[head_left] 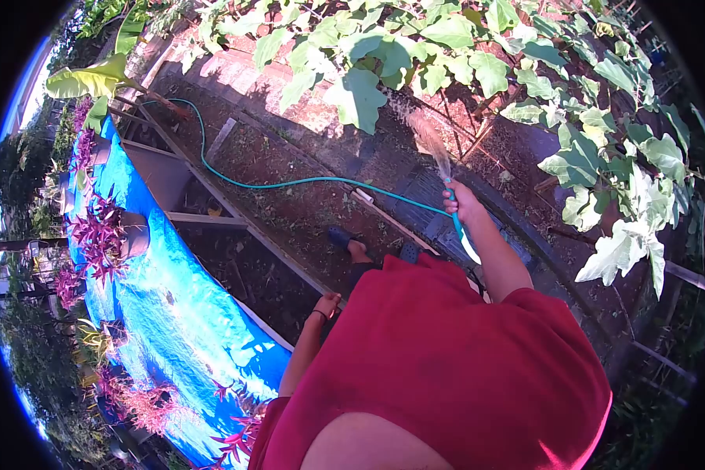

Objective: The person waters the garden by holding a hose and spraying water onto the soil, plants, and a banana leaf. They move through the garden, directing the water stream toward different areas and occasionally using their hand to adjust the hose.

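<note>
My right hand is wrapped around the end of a green garden hose. A fan of water sprays from the hose end toward the leafy plants. The hose bends below my hand and also runs across the soil to the far left. Low at my side, my left hand is curled closed with nothing visible in it, near a long wooden beam. A dark band circles that wrist.
A blue tarp covers a raised surface on the left, with potted purple plants along it. Wooden framing and boards border the soil. My foot in a dark sandal stands on the ground. Broad-leaved plants crowd the right.
</note>
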Motion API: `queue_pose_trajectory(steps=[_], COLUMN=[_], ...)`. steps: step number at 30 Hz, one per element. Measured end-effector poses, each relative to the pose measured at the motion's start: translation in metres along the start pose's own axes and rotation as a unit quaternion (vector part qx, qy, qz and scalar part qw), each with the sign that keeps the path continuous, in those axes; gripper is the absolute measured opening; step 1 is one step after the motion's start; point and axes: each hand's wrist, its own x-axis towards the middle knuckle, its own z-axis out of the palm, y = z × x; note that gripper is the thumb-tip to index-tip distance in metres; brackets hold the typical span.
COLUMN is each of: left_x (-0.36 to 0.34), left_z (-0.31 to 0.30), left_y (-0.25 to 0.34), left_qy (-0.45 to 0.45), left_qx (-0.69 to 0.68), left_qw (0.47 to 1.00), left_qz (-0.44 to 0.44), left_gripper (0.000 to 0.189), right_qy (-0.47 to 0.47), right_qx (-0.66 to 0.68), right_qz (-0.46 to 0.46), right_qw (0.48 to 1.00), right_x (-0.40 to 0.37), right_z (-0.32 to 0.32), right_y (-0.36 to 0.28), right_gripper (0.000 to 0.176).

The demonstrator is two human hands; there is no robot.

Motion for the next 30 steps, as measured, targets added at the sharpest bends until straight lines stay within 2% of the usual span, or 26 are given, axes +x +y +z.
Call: queue_pose_trajectory(steps=[6, 8, 13, 21, 24, 25, 27, 30], left_x=[0.003, -0.010, 0.008, 0.007, 0.004, 0.013, 0.041, 0.019], left_z=[0.000, -0.003, -0.006, 0.003, 0.008, 0.009, 0.012, 0.011], left_y=[0.006, 0.031, 0.031, 0.030, 0.029, 0.014, -0.023, 0.001], left_qy=[-0.002, 0.005, 0.009, -0.018, -0.020, -0.021, -0.025, -0.012], left_qx=[0.033, 0.042, 0.022, 0.111, 0.084, 0.085, 0.000, 0.032], left_qw=[0.999, 0.999, 0.999, 0.993, 0.996, 0.996, 1.000, 0.999], left_qz=[-0.012, -0.013, -0.031, 0.022, 0.004, 0.003, 0.003, 0.003], left_gripper=[0.048, 0.047, 0.045, 0.043, 0.044, 0.044, 0.046, 0.046], right_qy=[0.022, -0.012, -0.028, -0.004, -0.019, -0.019, -0.027, -0.024], right_qx=[0.051, 0.032, 0.001, 0.032, -0.003, -0.002, -0.019, -0.017], right_qz=[-0.031, -0.021, 0.004, -0.025, -0.016, -0.016, 0.008, 0.019], right_qw=[0.998, 0.999, 1.000, 0.999, 1.000, 1.000, 0.999, 0.999], right_x=[-0.004, 0.000, -0.001, 0.000, -0.001, 0.000, 0.001, 0.010], right_z=[0.001, 0.002, -0.004, -0.006, 0.010, 0.013, 0.015, -0.001], right_y=[-0.015, -0.015, -0.003, -0.023, -0.026, -0.024, -0.017, -0.001], right_gripper=[0.013, 0.016, 0.018, 0.019, 0.022, 0.022, 0.025, 0.027])
